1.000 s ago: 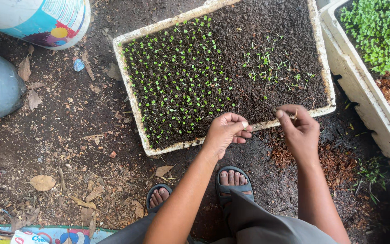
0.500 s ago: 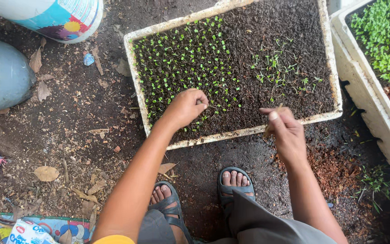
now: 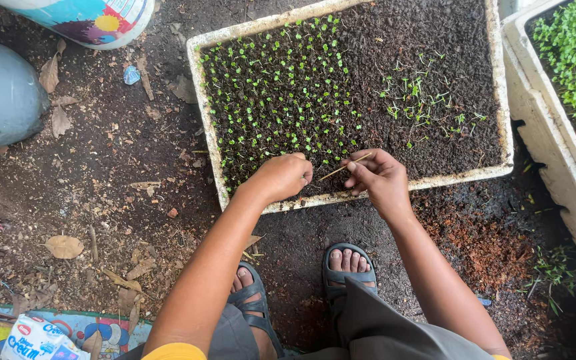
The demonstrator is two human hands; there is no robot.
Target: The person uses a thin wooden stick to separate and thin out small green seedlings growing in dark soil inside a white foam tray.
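The fingers of the right hand are pinched narrow around a thin pale stick. The stick points to the left and a little downward, and its free end comes close to the left hand. The left hand has its fingers curled together over the dark soil, with the tips down at the near edge of the tray; I cannot tell if something is held between them. Both hands lie just beside each other at the near rim of the white seedling tray. The two forearms go from the hands down toward the bottom of the view, the left one bare and slanting to the left, the right one slanting to the right.

Inside the tray, the small green seedlings stand in tight rows on the left half, and a looser group of sprouts is on the right half.

The feet in grey sandals stand on the earth just below the tray. At the bottom left corner lies a white packet with blue and red print, on a colourful mat. At the top left stands a white container with a bright printed label, and beside it a grey round vessel. At the right, a second white box holds dense green plants.
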